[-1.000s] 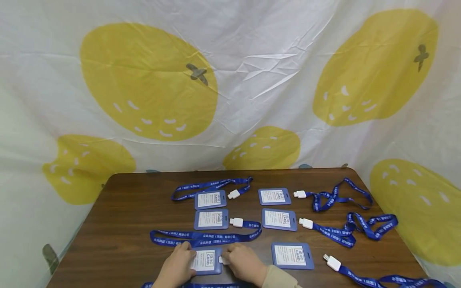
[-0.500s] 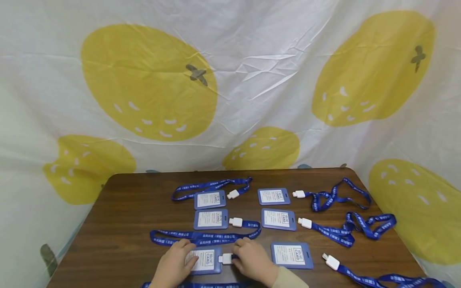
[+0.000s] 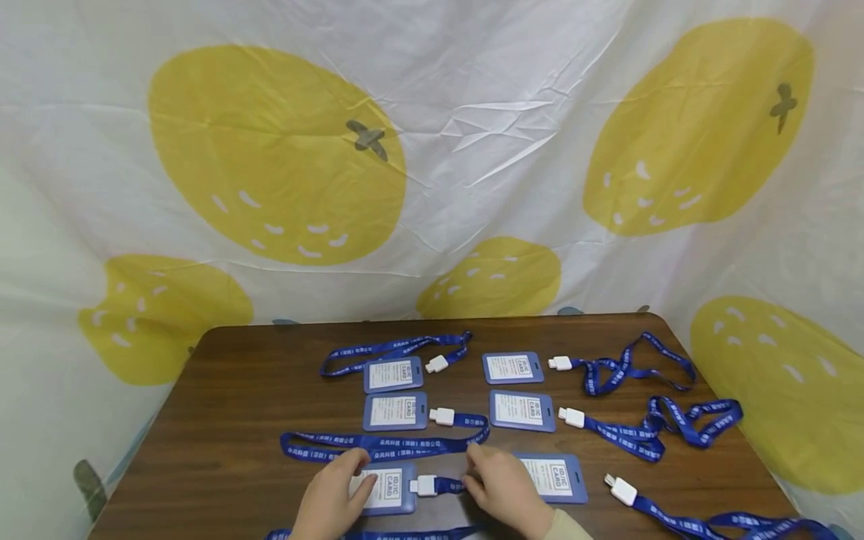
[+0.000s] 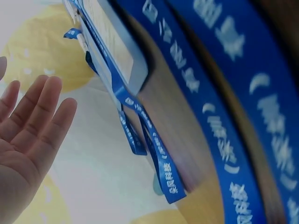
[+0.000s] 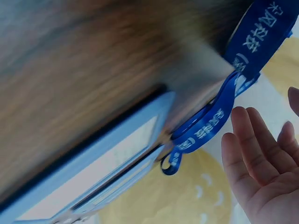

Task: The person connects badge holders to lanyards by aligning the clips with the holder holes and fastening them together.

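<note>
"So, where was the left hand (image 3: 334,495)?" asked one.

"At the near left card holder (image 3: 391,491), thumb and index finger spread apart over its left part," replied the other. "In the left wrist view, the remaining fingers were loosely straight."

"And the white connector (image 3: 425,486)?"

"Just to the right of that holder, its narrow tip meeting the holder's right edge. Whether it was fastened could not be told. A blue strap (image 3: 448,486) ran rightward from it towards the right hand (image 3: 506,487)."

"Did that hand grip the strap?"

"It did not look so. Its thumb and index finger stood apart, and the right wrist view showed loose, extended fingers. The visible stretch ended at the fingertips; whether they touched it could not be made out. The hand partly covered the near right card holder (image 3: 556,480)."

"What lay farther off?"

"On the left, a middle left card holder (image 3: 394,412) and a far left card holder (image 3: 393,374). On the right, a middle right card holder (image 3: 523,411) and a far right card holder (image 3: 513,368). All lay flat on the brown table (image 3: 223,420), in front of a white cloth (image 3: 472,187) printed with yellow fruit."
</note>
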The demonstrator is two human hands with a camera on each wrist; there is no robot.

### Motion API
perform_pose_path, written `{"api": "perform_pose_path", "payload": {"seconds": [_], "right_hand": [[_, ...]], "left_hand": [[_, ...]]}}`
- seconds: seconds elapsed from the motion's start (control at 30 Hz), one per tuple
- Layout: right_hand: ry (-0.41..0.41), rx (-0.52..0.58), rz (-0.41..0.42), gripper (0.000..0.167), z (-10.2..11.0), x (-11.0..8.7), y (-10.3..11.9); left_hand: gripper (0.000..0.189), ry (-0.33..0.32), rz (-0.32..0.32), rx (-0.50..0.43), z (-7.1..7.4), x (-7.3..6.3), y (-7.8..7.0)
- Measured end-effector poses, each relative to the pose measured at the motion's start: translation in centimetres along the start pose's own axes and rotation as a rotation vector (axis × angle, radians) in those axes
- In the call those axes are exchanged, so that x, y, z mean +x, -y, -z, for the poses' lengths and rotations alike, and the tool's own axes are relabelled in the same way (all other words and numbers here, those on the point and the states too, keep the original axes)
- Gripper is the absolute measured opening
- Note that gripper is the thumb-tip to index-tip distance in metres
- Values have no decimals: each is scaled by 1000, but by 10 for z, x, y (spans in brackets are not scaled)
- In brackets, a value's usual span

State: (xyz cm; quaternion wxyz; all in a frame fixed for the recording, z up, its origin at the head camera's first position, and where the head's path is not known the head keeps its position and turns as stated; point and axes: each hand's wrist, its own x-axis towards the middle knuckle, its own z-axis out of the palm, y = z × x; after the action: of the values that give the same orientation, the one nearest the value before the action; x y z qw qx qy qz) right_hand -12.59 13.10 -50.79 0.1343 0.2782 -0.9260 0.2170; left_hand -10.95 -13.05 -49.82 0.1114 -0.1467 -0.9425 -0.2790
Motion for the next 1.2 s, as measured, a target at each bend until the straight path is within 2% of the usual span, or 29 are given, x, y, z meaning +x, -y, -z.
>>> {"api": "perform_pose_path", "payload": {"seconds": [0.17,0.27,0.47,0.67,1.03,1.2], "right_hand": [[-64,-42,29,18,3,-2,-8],[-67,-58,25,14,4,1,-10],[-34,-75,17,12,4,13,-13],[-23,-118,48,13,1,27,-15],[-19,-215,141,17,-15,55,-15],[25,-278,125,17,-14,69,-15]], "left_hand": [[14,-10,-29,-26,-5,-2,-4],[12,-28,-53,-30,-7,-3,-5],[13,-49,-71,-35,-11,-7,-3],[14,-66,-75,-26,-13,-8,0],[14,-61,-89,-24,-12,-8,1],[15,-38,-74,-14,-12,-8,2]]}}
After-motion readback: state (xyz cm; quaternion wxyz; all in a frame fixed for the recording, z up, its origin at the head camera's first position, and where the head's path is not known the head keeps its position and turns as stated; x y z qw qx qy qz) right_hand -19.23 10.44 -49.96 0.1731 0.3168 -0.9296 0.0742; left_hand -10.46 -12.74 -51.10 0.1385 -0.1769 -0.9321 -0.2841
